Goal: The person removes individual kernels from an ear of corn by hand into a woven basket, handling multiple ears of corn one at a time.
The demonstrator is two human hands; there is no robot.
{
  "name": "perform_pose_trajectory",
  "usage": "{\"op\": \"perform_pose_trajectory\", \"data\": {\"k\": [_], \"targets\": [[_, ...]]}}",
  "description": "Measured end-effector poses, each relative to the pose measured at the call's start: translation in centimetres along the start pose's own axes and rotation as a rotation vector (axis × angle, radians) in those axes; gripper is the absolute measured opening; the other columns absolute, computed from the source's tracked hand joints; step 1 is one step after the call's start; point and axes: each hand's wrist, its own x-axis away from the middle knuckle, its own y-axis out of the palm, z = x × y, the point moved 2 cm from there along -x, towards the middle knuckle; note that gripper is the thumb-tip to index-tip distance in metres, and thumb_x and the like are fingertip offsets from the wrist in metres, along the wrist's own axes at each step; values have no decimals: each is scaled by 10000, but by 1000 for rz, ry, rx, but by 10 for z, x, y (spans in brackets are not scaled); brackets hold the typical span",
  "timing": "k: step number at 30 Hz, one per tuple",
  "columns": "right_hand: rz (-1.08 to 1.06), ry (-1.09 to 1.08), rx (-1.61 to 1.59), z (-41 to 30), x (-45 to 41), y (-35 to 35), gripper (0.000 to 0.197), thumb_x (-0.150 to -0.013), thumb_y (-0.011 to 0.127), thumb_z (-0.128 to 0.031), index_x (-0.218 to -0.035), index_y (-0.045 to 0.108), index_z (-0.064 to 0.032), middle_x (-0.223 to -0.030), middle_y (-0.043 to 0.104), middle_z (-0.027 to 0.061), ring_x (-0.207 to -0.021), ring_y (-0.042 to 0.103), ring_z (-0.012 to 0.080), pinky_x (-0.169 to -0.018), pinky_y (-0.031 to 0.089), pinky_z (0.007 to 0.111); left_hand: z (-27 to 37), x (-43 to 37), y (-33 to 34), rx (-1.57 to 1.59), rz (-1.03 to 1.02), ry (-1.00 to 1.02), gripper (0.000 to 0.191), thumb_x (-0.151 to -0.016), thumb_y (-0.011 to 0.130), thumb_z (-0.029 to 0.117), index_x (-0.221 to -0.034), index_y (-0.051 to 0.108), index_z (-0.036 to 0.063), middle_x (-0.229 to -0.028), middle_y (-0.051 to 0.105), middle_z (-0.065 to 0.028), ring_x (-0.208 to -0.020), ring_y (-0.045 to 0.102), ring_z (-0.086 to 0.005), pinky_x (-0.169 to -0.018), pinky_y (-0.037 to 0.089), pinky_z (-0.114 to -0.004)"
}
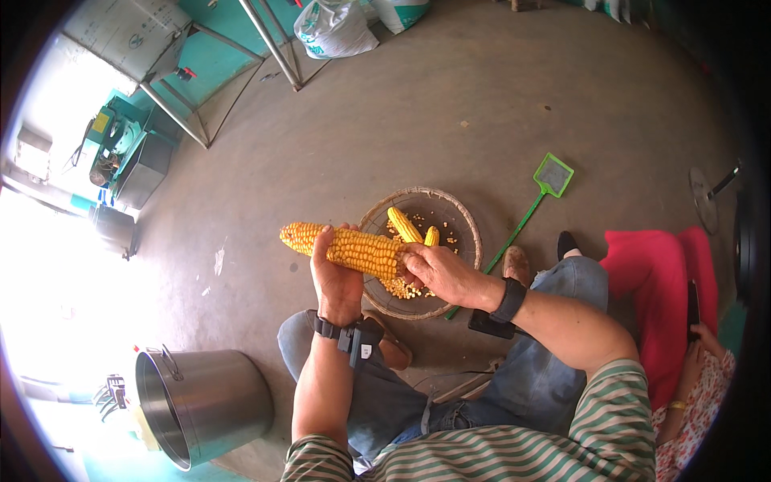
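Observation:
A large yellow corn cob (pixel 361 252) with its kernels on lies across both my hands. My left hand (pixel 337 283) wraps around its middle from below, the thumb on the near side. At the cob's right end, my right hand (pixel 443 271) grips with thumb and fingers, hiding that tip. Beneath them on the floor is a round woven basket (pixel 468 217). Inside it I see one yellow cob (pixel 405 225), a second cob (pixel 432 235) partly behind my right hand, and loose corn kernels (pixel 402 289).
A green-handled fly swatter (pixel 530 211) lies right of the basket. A person in pink trousers (pixel 644 271) sits close on my right. A big steel pot (pixel 223 397) stands at lower left. Green machinery (pixel 120 138), a metal-legged hopper (pixel 129 36) and a white sack (pixel 334 30) are farther off.

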Motion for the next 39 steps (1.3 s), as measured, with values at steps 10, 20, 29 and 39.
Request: {"op": "perform_pose_trajectory", "data": {"k": [10, 20, 29, 39], "targets": [[24, 198, -289, 6, -20, -16, 502, -1393, 472, -326, -1631, 705, 49, -1174, 845, 78, -993, 801, 153, -943, 695, 371, 1, -4, -3, 40, -13, -29, 197, -1180, 809, 202, -1328, 745, 90, -1322, 831, -154, -1339, 783, -366, -1226, 629, -569], [60, 513, -722, -23, -27, -46, 732, -1339, 560, -680, -1327, 795, 13, -1055, 825, 65, -827, 842, 143, -745, 674, 316, 10, 25, -5, 66, 94, -39, 367, -1182, 805, 253, -1453, 688, 34, -1429, 779, -187, -1410, 735, -378, -1305, 574, -598], [-155, 508, -733, -31, -28, -55, 689, -1315, 621, -692, -1296, 866, -48, -945, 806, 25, -769, 784, 105, -724, 684, 309, 10, 48, 12, 64, -18, -92, 274, -1188, 798, 246, -1376, 701, 71, -1373, 792, -164, -1386, 753, -374, -1288, 593, -575], [-379, 911, -1474, -42, -16, -52, 557, -1362, 551, -615, -1325, 778, -107, -996, 710, -6, -882, 672, 149, -851, 601, 386, 11, 60, 24, 2, -36, 6, 365, -1200, 773, 258, -1449, 687, 5, -1449, 768, -182, -1437, 723, -368, -1310, 579, -553]]}}
